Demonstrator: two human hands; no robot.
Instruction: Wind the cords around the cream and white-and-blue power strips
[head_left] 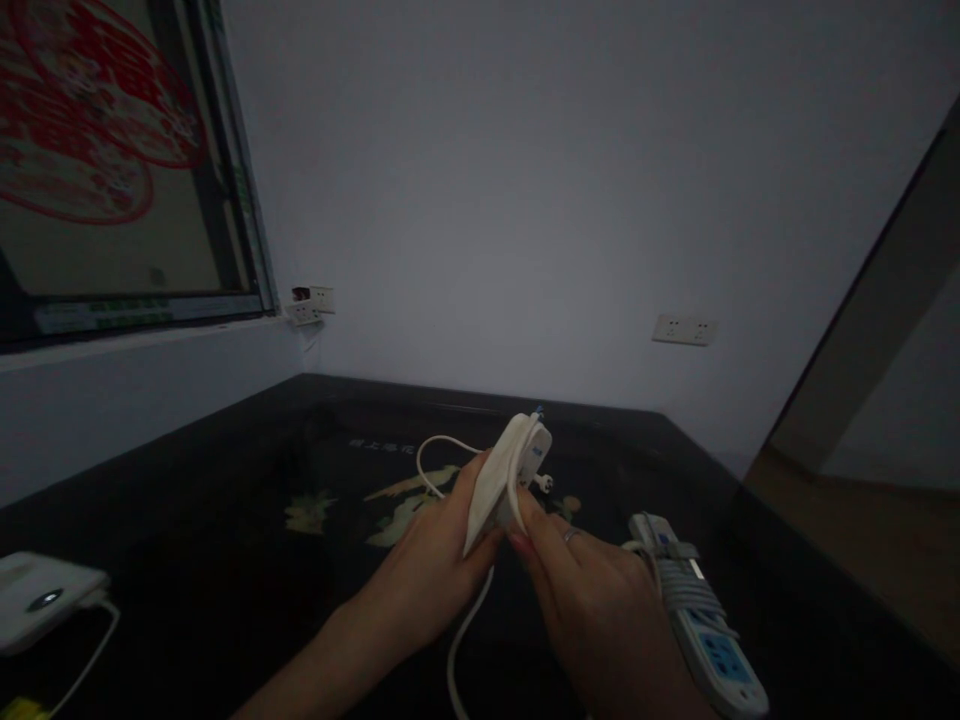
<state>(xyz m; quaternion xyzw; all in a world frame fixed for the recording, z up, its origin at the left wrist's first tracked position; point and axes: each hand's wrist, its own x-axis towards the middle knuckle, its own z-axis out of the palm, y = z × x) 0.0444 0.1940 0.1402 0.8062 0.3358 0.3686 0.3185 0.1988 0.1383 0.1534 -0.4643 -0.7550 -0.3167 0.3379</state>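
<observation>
A white power strip is held up over the middle of the dark table, its far end tilted upward. My left hand is closed around its near part. Fingers of my right hand, which wears a ring, pinch the white power cord against the strip's right side. The cord runs lengthwise over the strip's far end, where a bit of blue shows. One loop of cord arcs out to the left, and another length hangs below my hands. Just right of the strip, a plug is visible. My hands hide the strip's near end.
On the right of the black table lies another power strip, a grey cord wound around it. A white device with a cable is at the left edge. Wall sockets and a window are beyond.
</observation>
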